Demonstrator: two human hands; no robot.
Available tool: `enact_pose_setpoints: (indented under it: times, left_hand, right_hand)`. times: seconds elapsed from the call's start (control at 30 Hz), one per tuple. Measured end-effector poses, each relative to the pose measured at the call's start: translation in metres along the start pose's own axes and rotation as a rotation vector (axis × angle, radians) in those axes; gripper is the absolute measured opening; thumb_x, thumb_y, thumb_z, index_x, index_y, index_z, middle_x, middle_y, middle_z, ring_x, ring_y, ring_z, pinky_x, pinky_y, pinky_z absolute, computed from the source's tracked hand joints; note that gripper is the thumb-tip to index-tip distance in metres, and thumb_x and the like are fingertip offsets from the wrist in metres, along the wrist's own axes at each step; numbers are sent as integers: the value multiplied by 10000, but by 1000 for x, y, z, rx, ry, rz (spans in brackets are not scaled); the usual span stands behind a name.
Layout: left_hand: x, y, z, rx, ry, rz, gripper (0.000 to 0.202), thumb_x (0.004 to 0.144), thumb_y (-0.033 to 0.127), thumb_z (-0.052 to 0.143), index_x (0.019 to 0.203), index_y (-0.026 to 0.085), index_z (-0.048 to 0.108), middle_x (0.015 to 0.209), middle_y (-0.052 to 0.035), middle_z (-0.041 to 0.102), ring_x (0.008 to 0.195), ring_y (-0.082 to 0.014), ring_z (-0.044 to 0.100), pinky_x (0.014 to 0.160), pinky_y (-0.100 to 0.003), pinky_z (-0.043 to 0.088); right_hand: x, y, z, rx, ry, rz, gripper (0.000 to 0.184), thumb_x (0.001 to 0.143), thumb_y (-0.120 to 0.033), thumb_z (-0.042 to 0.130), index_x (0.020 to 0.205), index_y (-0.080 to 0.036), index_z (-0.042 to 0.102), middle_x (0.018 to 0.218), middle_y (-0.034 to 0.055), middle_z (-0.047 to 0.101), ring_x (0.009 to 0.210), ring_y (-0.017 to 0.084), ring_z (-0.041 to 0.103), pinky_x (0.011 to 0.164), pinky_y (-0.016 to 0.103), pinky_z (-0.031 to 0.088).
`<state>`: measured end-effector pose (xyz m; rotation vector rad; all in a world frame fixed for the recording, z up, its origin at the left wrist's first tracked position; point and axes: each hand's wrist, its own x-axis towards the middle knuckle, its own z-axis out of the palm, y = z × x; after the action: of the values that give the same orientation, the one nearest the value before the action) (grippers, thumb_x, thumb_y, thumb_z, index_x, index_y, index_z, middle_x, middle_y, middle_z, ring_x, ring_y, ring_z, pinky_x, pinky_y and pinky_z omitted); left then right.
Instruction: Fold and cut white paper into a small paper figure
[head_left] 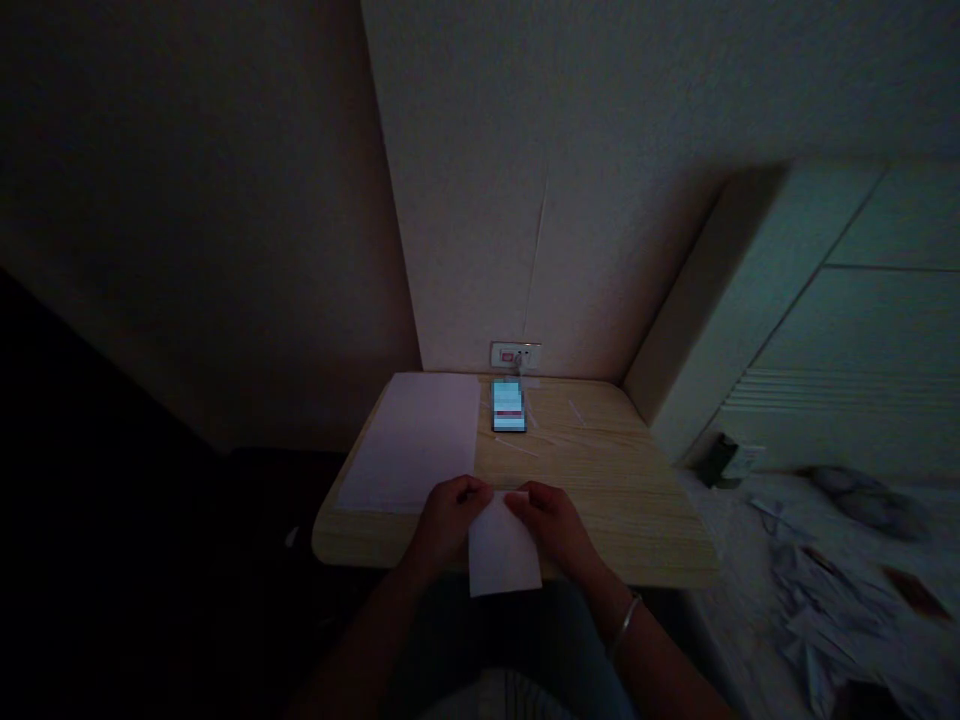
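Observation:
A small folded white paper hangs over the front edge of a light wooden table. My left hand pinches its upper left corner with curled fingers. My right hand, a bangle on its wrist, grips the upper right corner the same way. Both hands meet at the paper's top edge. A larger white sheet lies flat on the table's left half, just beyond my left hand. The room is dim.
A lit phone lies at the table's back, below a wall socket. Thin paper strips lie near it. A bed with crumpled papers and a headboard stands to the right. Walls close the table's back and left.

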<state>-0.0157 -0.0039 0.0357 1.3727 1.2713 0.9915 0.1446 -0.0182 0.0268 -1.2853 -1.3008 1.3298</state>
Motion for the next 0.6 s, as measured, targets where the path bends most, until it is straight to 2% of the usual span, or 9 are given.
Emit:
enact_pose_setpoints:
  times: [0.13,0.23,0.3,0.37,0.43,0.5,0.53,0.6]
  left_hand:
    - [4,1,-23,60,-33,-28,209,670,339,604,620,136,616,571,10,571,559,-128,509,528,-230,384]
    - [4,5,-44,53,123,-94,207,649,343,619,614,140,601,532,22,530,523,-122,489,476,-221,384]
    - [1,9,-48,-41,164,-83,217,636,353,651,645,140,609,580,10,554,570,-129,522,494,-221,422]
    - [-4,13,-40,-208,94,-118,271,628,378,685,740,138,628,693,-23,614,663,-156,578,536,-245,470]
    - [-9,12,-24,-395,-69,-176,415,619,379,715,962,163,625,871,-52,661,736,-176,610,583,-277,497]
    - [-12,6,-9,-486,-149,-207,429,605,356,735,961,142,630,818,-50,664,688,-163,607,584,-271,488]
    - [-12,1,-4,-502,-136,-222,403,601,335,739,933,131,636,777,-41,660,651,-148,598,571,-256,474]
    - [-11,-9,-1,-513,-33,-238,346,579,286,742,864,118,641,702,-24,647,599,-130,581,542,-233,447]
  right_hand:
    - [-3,-1,-17,24,9,32,272,708,-408,636,619,-159,571,532,-30,539,483,105,453,461,225,341]
    - [-5,-1,-39,104,79,74,288,708,-433,649,636,-164,572,540,-32,560,474,104,464,457,225,340]
    - [-7,-3,-48,143,80,81,294,692,-437,671,636,-162,583,540,-30,575,467,105,473,457,225,339]
    - [-8,-3,-45,177,50,94,295,673,-432,693,639,-153,606,544,-22,589,469,106,482,465,229,351]
    - [-8,-1,-34,223,0,100,292,678,-427,692,675,-141,634,583,-2,618,496,116,511,489,239,382]
    - [-8,3,-24,248,-73,116,307,722,-430,655,782,-129,661,641,26,647,552,145,561,538,268,437]
    - [-9,5,-21,232,-72,107,320,738,-429,641,834,-125,662,668,39,656,574,157,578,554,282,456]
    - [-12,7,-21,148,-25,29,385,779,-411,603,1062,-150,616,833,73,679,685,187,620,614,318,496]
